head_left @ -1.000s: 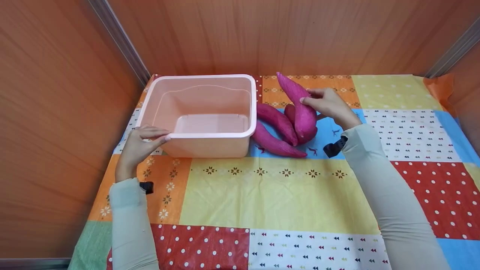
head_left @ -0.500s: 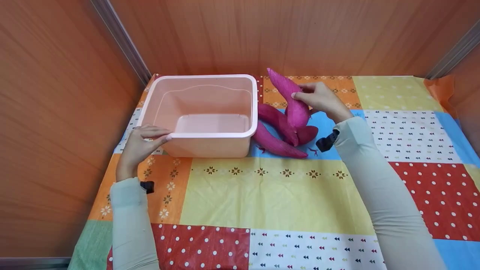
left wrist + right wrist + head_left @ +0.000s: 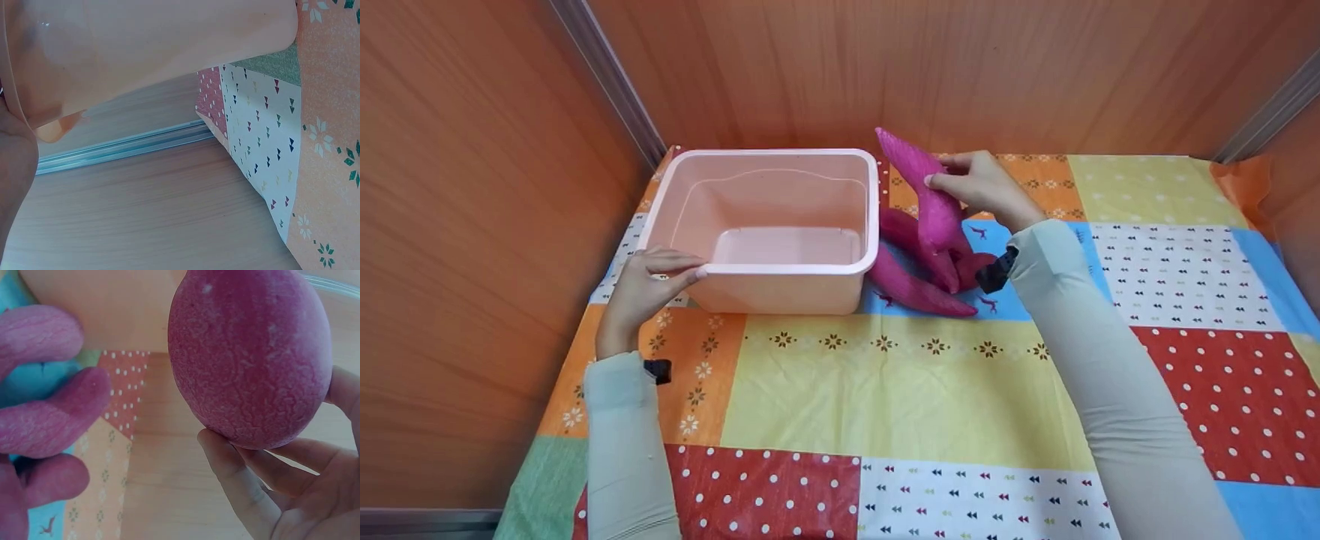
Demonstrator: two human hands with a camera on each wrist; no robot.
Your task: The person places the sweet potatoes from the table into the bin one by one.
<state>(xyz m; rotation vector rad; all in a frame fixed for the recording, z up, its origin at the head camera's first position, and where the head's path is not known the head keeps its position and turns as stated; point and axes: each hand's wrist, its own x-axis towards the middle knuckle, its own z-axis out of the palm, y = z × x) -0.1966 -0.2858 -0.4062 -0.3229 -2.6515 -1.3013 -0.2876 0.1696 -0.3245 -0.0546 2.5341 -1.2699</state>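
Head view: bin [image 3: 780,300] sits empty; right hand [image 3: 979,187] grasps one lifted sweet potato [image 3: 922,191], left hand [image 3: 649,281] grips the rim; three potatoes [image 3: 915,289] wait on the table [image 3: 907,390].

The scene is enclosed on three sides by orange-brown wood-grain panels: a left wall [image 3: 472,247], a far wall [image 3: 960,67] and a sliver of a right wall [image 3: 1297,187], joined at the corners by grey metal strips [image 3: 604,82]. The worktop is covered by a glossy patchwork cloth [image 3: 915,390], made up of yellow, orange, red, blue, white and green squares printed with dots, small flowers and arrowheads, and its far right corner is seen turned up against the wall. Soft, even light is cast over everything, and faint reflections are shown on the cloth.
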